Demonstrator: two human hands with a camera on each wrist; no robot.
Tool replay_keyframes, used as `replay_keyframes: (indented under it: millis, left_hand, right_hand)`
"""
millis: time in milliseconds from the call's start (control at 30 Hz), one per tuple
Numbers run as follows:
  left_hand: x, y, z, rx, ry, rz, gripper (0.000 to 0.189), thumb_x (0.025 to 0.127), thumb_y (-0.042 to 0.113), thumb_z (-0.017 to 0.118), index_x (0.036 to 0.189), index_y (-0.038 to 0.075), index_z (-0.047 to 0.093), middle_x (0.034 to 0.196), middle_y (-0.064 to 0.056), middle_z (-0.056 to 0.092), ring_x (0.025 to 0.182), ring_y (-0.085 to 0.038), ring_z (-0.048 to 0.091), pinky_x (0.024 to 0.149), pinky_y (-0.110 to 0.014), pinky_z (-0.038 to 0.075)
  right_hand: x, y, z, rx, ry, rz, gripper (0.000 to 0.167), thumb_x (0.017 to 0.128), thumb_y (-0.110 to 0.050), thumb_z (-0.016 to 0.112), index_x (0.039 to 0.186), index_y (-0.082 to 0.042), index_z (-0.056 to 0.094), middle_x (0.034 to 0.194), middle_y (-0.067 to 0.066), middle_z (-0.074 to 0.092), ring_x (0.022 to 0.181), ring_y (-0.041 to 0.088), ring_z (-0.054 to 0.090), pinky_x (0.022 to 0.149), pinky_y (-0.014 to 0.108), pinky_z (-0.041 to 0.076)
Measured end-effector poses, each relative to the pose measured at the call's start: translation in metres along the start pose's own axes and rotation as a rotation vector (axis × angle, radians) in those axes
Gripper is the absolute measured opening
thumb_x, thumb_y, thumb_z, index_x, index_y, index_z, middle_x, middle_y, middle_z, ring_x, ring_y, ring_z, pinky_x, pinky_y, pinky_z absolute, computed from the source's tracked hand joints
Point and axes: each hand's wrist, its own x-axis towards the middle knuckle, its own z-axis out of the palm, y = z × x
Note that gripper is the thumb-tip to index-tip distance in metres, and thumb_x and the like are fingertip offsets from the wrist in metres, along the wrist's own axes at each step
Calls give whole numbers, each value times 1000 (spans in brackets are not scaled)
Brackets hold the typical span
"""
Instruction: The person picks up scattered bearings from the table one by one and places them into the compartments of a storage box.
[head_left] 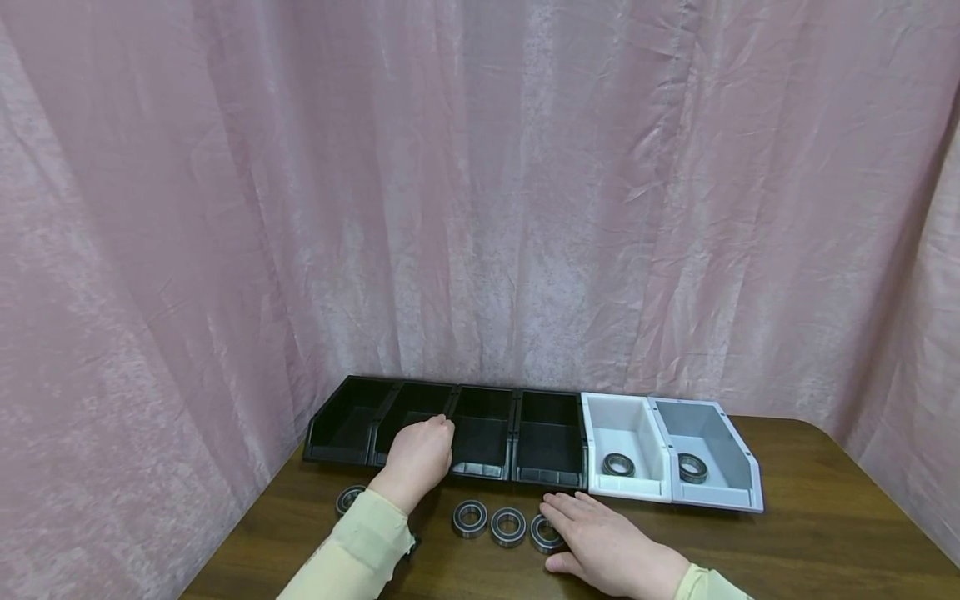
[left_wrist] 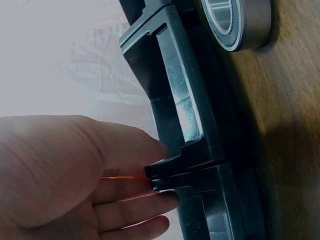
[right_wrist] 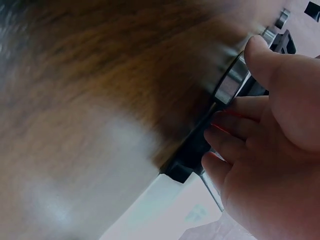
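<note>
My left hand (head_left: pixel 416 454) is at the row of four black bins (head_left: pixel 517 433), where the second and third from the left meet. My thumb is on one side of the adjoining walls and my fingers are on the other, pinching the two walls between them. A bearing (head_left: pixel 350 498) lies on the counter (head_left: pixel 825 500) next to my left sleeve (head_left: pixel 348 554), which partly hides it.

My right hand (head_left: pixel 600 537) is stretched out low, palm down, fingers nearly straight and side by side, thumb spread away from them. They cover part of the rightmost bearing (head_left: pixel 537 539) on the counter — I cannot tell how firmly they touch it. Two more bearings (head_left: pixel 507 540) lie just left of it, near each other, in front of the black bins.

To the right, the white bin (head_left: pixel 622 425) has one bearing (head_left: pixel 618 472) lying in it, and the grey bin (head_left: pixel 705 429) beside it has another bearing (head_left: pixel 692 477) near its left wall. A pink curtain (head_left: pixel 525 208) hangs behind everything.
</note>
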Motion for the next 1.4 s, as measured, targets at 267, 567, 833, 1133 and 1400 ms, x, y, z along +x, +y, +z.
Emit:
replay_keyframes:
  millis: [267,567,833,1133,1400]
  left_hand:
    - [-1,1,-1,-1,-8,-5,18,89,7,89,103,-1,79,104,-15,79,76,-26,76,72,-40,67]
    - [-1,1,-1,0,-6,-3,19,89,7,90,103,-1,79,104,-16,78,76,-26,76,72,-39,67]
    - [0,1,-1,1,2,2,18,88,6,90,101,-1,79,100,-15,78,73,-25,74,70,-39,66]
    - [-1,1,0,9,2,4,18,89,7,90,102,0,80,102,-15,79,74,-24,75,71,-38,66]
    - [-1,1,1,6,17,10,16,89,7,90,99,0,79,97,-14,77,70,-23,73,68,-38,66]
  right_hand:
    - [0,0,2,-34,35,-23,53,107,-40,73,143,-2,68,152,17,64,144,33,59,120,49,47]
    - [0,0,4,-20,72,-38,46,106,-37,75,135,-3,70,149,18,65,142,33,61,118,51,49]
    - [0,-4,2,-6,55,0,47,104,-36,78,135,-1,70,151,18,64,142,35,60,119,50,48]
    - [-2,-3,5,-65,85,-49,47,104,-36,77,133,0,70,149,20,65,141,35,61,117,49,50]
    - [-1,-2,6,-59,68,-35,50,103,-41,78,131,0,70,147,20,65,139,38,62,117,49,50]
